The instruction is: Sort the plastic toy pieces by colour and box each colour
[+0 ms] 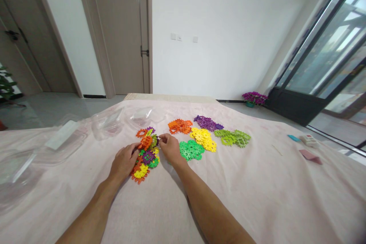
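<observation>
A joined cluster of coloured plastic snowflake pieces lies on the pink cloth in front of me. My left hand rests on its left side with fingers curled around it. My right hand pinches the cluster's upper right edge at a purple piece. To the right lie sorted heaps: orange pieces, purple pieces, yellow pieces, dark green pieces and light green pieces.
Clear plastic containers and a lidded clear box stand on the table's left side. Small items, a blue piece, a white object and a pink folded thing, lie at the right. Doors and a glass sliding door are beyond.
</observation>
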Action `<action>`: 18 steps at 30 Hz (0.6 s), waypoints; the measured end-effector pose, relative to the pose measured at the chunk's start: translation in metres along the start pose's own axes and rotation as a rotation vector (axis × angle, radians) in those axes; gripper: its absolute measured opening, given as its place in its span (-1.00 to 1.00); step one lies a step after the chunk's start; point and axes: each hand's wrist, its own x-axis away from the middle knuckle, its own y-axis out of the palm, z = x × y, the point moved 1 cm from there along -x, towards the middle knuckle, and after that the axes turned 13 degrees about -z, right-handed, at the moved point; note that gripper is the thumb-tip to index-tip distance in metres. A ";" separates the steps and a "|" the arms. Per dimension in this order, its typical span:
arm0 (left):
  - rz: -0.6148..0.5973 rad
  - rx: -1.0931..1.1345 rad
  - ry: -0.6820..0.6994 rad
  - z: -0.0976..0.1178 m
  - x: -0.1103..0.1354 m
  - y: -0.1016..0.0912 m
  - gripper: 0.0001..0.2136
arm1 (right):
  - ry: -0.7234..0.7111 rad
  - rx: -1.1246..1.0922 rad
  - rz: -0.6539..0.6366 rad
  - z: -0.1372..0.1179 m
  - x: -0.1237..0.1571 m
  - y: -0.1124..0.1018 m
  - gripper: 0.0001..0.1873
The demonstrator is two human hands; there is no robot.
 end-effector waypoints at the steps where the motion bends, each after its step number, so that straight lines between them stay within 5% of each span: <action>1: -0.003 0.000 -0.006 0.000 0.000 0.000 -0.62 | 0.000 0.018 0.012 0.000 0.000 -0.002 -0.69; 8: -0.008 0.007 -0.011 0.003 0.001 -0.003 -0.60 | -0.023 0.095 0.154 0.005 -0.005 -0.024 -0.63; 12: 0.010 0.020 0.012 0.003 0.002 -0.002 -0.59 | 0.034 0.108 0.133 0.018 -0.011 -0.037 -0.66; 18: 0.047 0.023 0.031 -0.004 0.000 0.002 -0.60 | 0.093 -0.176 0.150 0.052 -0.018 -0.068 -0.69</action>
